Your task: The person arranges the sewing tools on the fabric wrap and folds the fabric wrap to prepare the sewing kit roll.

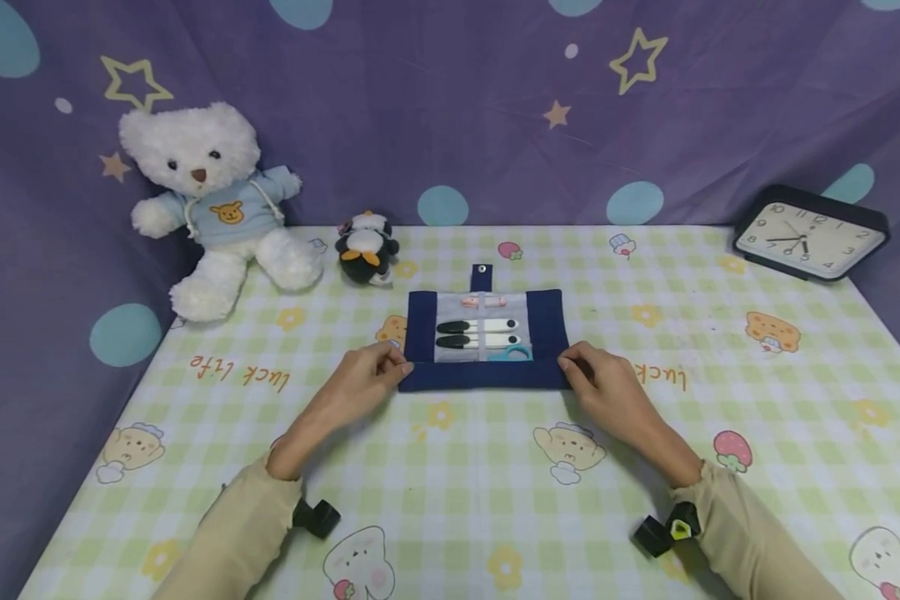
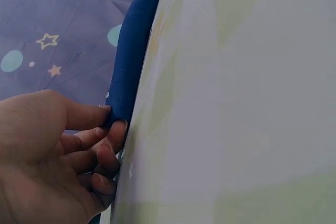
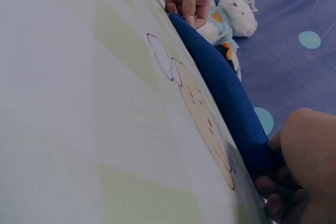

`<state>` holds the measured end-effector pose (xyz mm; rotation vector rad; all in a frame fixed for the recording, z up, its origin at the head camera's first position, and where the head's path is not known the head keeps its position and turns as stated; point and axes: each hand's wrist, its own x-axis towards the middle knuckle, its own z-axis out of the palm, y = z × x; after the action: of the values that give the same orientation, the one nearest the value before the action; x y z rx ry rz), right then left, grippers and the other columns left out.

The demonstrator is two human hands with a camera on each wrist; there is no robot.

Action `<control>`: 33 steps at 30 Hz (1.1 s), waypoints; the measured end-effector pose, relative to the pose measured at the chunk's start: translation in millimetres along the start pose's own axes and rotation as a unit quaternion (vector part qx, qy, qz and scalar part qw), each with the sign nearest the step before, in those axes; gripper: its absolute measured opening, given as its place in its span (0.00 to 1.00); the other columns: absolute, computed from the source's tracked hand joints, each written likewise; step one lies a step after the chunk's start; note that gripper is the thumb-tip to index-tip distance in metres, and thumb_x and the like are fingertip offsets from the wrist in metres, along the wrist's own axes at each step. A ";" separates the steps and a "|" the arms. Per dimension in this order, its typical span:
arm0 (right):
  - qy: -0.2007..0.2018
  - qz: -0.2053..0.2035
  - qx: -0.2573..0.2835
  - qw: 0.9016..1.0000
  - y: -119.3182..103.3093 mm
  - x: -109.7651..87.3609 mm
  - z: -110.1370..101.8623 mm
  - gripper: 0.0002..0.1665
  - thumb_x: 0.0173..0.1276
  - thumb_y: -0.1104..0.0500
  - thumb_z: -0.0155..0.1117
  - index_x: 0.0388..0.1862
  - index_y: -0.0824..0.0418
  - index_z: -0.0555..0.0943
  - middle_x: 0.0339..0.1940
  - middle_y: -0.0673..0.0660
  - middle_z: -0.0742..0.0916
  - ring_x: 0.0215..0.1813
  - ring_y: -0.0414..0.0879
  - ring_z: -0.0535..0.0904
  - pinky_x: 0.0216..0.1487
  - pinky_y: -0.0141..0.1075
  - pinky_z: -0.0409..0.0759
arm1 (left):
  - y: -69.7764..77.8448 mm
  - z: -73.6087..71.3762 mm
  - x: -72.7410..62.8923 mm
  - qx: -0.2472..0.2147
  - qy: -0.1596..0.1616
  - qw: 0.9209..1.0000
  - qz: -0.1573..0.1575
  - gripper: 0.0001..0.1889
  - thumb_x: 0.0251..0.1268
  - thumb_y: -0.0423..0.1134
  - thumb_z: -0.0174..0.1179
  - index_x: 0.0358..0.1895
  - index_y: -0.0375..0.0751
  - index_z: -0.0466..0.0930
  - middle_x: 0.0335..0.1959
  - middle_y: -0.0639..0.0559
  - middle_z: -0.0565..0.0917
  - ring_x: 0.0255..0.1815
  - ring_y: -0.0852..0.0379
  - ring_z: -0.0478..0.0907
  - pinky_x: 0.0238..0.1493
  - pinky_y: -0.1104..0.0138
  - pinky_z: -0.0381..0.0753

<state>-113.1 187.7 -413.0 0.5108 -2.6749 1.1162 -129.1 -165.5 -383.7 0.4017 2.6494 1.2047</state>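
A navy fabric tool case lies unfolded on the table, its near flap folded up over the lower part of the grey lining. Under a central elastic strap sit two white-and-black tools, a pink item and a teal-handled tool, partly covered by the flap. My left hand pinches the flap's near left corner between thumb and fingers. At the near right corner my right hand pinches the same flap. Both wrist views show the navy edge stretched between the hands. A snap tab points away at the far side.
A white teddy bear in a blue hoodie sits at the back left, beside a small penguin plush. At the back right a black-framed clock leans near the purple curtain. A checked cloth covers the table.
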 end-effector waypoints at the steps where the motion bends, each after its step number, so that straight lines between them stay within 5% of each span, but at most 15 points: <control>1: 0.001 0.002 -0.001 1.000 -0.1 0.5 0.2 0.06 0.78 0.64 0.62 0.44 0.64 0.86 0.30 0.51 0.86 0.28 0.42 0.76 0.34 0.41 0.76 | 0.3 0.2 0.0 0.002 0.002 1.000 0.002 0.06 0.78 0.35 0.59 0.41 0.36 0.81 0.26 0.51 0.78 0.24 0.55 0.71 0.31 0.64 0.70; 13: 0.003 0.013 -0.013 1.000 -2.2 2.7 2.3 0.06 0.78 0.66 0.61 0.43 0.66 0.85 0.32 0.55 0.87 0.30 0.45 0.78 0.35 0.43 0.77 | 0.2 -1.5 0.9 0.019 -0.003 1.000 0.021 0.06 0.77 0.35 0.60 0.48 0.35 0.80 0.32 0.51 0.81 0.29 0.55 0.75 0.35 0.61 0.75; 18: -0.002 0.022 -0.012 1.000 -2.9 2.3 2.2 0.06 0.79 0.65 0.60 0.44 0.65 0.85 0.33 0.55 0.87 0.32 0.45 0.79 0.36 0.44 0.77 | 2.2 -3.2 -1.5 0.078 0.009 0.992 0.099 0.19 0.70 0.37 0.69 0.59 0.37 0.77 0.49 0.46 0.81 0.45 0.49 0.74 0.49 0.54 0.73; 24: 0.002 0.023 -0.008 1.000 -3.3 1.9 2.5 0.06 0.78 0.65 0.61 0.44 0.64 0.84 0.34 0.55 0.87 0.32 0.45 0.78 0.36 0.44 0.76 | 2.3 -1.8 -2.2 0.163 -0.007 0.970 0.181 0.18 0.63 0.42 0.76 0.53 0.45 0.82 0.54 0.49 0.79 0.56 0.46 0.71 0.60 0.45 0.68; 29: 0.011 -0.056 -0.055 0.997 0.6 0.0 3.3 0.08 0.76 0.64 0.64 0.51 0.65 0.81 0.43 0.58 0.83 0.39 0.48 0.79 0.39 0.45 0.77 | -1.3 -1.0 -1.0 0.198 -0.008 0.959 0.202 0.14 0.64 0.41 0.75 0.49 0.45 0.83 0.49 0.51 0.80 0.55 0.46 0.73 0.59 0.44 0.71; 33: 0.027 -0.161 -0.127 0.978 5.4 -2.3 1.3 0.19 0.80 0.51 0.60 0.57 0.64 0.79 0.49 0.62 0.79 0.47 0.56 0.75 0.44 0.48 0.75 | -2.5 -1.1 -0.4 0.202 -0.010 0.958 0.203 0.13 0.65 0.40 0.74 0.49 0.45 0.83 0.49 0.51 0.80 0.56 0.46 0.74 0.61 0.44 0.70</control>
<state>-113.1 190.9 -418.2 0.8141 -2.5164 0.6781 -129.4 -168.0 -384.9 1.0599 2.8765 0.7221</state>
